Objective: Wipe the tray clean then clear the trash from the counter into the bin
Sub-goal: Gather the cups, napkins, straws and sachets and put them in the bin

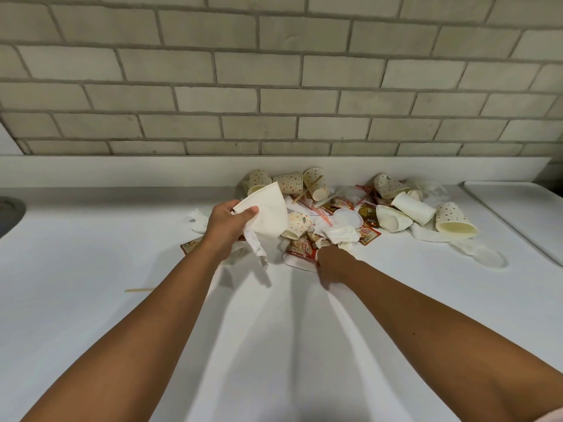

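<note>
Two loads at once seems sensible: the left hand (224, 224) grips a white paper cup (269, 212) with a crumpled tissue (256, 245) hanging under it, so smaller scraps could be stuffed into that cup. The right hand (332, 265) curls into the sachets (300, 253) at the near edge of the trash pile (350, 208); whether it grips them I cannot tell. The pile lies just beyond both hands on the counter (106, 254); the tray (518, 214) sits well right; no bin shows
</note>
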Tool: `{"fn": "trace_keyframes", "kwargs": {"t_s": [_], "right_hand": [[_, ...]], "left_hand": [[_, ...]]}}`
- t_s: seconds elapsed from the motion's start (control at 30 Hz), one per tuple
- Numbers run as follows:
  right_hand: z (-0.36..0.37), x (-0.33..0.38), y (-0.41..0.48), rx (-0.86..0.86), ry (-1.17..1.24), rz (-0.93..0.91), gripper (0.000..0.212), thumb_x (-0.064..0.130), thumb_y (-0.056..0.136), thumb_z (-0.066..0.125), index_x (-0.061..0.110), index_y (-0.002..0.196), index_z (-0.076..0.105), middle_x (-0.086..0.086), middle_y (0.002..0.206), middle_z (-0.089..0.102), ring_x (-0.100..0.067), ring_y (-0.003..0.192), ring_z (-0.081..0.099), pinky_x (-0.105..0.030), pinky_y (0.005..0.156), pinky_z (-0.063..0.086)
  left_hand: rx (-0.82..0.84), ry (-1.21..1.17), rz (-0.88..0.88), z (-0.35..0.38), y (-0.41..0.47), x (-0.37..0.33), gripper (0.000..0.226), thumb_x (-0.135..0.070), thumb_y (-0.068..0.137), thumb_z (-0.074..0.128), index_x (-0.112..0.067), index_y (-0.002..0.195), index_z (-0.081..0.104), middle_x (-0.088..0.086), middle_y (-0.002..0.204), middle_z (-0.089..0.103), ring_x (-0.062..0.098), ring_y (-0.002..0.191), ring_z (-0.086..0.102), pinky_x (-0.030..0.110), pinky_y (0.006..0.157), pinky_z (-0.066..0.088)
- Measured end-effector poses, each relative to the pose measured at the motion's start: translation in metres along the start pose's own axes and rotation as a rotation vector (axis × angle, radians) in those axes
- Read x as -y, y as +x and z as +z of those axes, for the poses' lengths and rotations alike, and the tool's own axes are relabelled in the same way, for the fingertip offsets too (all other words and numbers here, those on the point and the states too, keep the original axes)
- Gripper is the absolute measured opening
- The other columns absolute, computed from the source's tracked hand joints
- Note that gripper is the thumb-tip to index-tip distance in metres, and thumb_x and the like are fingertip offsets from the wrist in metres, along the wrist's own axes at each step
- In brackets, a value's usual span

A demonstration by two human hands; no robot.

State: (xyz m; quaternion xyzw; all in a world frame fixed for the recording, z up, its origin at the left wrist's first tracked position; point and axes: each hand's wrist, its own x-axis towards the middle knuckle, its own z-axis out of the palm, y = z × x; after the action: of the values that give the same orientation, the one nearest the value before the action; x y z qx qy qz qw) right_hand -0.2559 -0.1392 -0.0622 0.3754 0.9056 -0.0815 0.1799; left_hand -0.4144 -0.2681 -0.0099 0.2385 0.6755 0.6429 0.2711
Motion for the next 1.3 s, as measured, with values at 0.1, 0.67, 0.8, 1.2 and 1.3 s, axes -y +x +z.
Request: {"fn": "trace_keyframes", "kwargs": {"t_s": [0.1, 0.67, 0.8, 1.2, 1.3], "right_hand": [[0.009, -0.011, -0.006, 0.059, -0.026, 0.047, 0.045, 0.011, 0.08, 0.069, 0.002, 0.121, 0.053, -0.01, 0.111, 0.057, -0.026, 0.112, 0.058, -0.029, 0.083, 0.049], [0.002, -0.148, -0.085, 0.299, 0.515, 0.109, 0.018, 0.003, 0.096, 0.033, 0.007, 0.099, 0.051, -0.006, 0.065, 0.05, -0.016, 0.053, 0.047, -0.024, 0.05, 0.044], [0.007, -0.197, -0.121, 0.288, 0.622, 0.206, 0.017, 0.005, 0.098, 0.035, 0.006, 0.103, 0.051, -0.006, 0.065, 0.047, -0.017, 0.052, 0.045, -0.025, 0.05, 0.045], [0.048, -0.35, -0.225, 0.628, 0.501, 0.662, 0.039, 0.019, 0.101, 0.034, -0.012, 0.1, 0.058, -0.014, 0.067, 0.069, -0.026, 0.068, 0.065, -0.027, 0.048, 0.055], [0.072, -0.384, -0.259, 0.687, 0.541, 0.74, 0.043, 0.021, 0.102, 0.032, -0.012, 0.123, 0.049, -0.016, 0.083, 0.068, -0.03, 0.078, 0.065, -0.028, 0.05, 0.056]], "left_hand": [[0.021, 0.002, -0.004, 0.006, -0.003, 0.004, 0.023, -0.011, 0.088, 0.062, -0.004, 0.11, 0.06, 0.011, 0.094, 0.064, 0.019, 0.072, 0.06, 0.027, 0.061, 0.05], [0.219, 0.117, 0.008, 0.128, -0.031, 0.01, 0.018, -0.016, 0.086, 0.065, -0.007, 0.101, 0.062, 0.009, 0.092, 0.066, 0.025, 0.085, 0.059, 0.03, 0.069, 0.046], [0.329, 0.179, -0.003, 0.188, -0.053, 0.016, 0.034, -0.019, 0.086, 0.064, -0.005, 0.117, 0.06, 0.015, 0.109, 0.066, 0.029, 0.09, 0.063, 0.033, 0.07, 0.052], [0.773, 0.385, 0.125, 0.368, -0.183, 0.037, 0.016, -0.02, 0.092, 0.053, -0.006, 0.09, 0.06, 0.012, 0.084, 0.06, 0.035, 0.088, 0.062, 0.046, 0.081, 0.054], [0.899, 0.433, 0.145, 0.402, -0.222, 0.045, 0.015, -0.021, 0.091, 0.052, -0.011, 0.083, 0.058, 0.008, 0.081, 0.06, 0.033, 0.088, 0.062, 0.047, 0.083, 0.053]]}}
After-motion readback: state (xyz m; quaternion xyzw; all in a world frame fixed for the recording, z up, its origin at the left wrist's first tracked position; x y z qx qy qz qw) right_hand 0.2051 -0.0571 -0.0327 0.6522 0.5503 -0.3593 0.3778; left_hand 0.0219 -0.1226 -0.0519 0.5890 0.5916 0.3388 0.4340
